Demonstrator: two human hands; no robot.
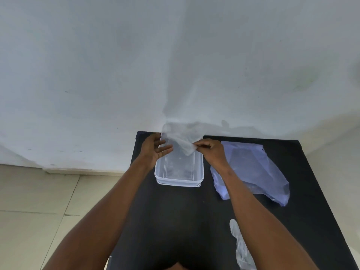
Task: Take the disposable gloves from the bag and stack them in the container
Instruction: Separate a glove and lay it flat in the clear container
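Note:
A clear rectangular plastic container (179, 172) stands on the black table (175, 221). Above its far end hangs a thin translucent disposable glove (183, 137), pinched at one corner by my right hand (210, 151). My left hand (155, 149) is at the container's far left rim with its fingers spread, beside the glove; whether it touches the glove I cannot tell. The pale blue plastic bag (253, 170) lies flat to the right of the container. Another crumpled clear glove (241, 248) lies at the near right of the table, partly behind my right forearm.
A white wall (136, 65) rises right behind the table's far edge. Beige floor tiles (39, 201) show to the left of the table, whose left edge runs under my left forearm.

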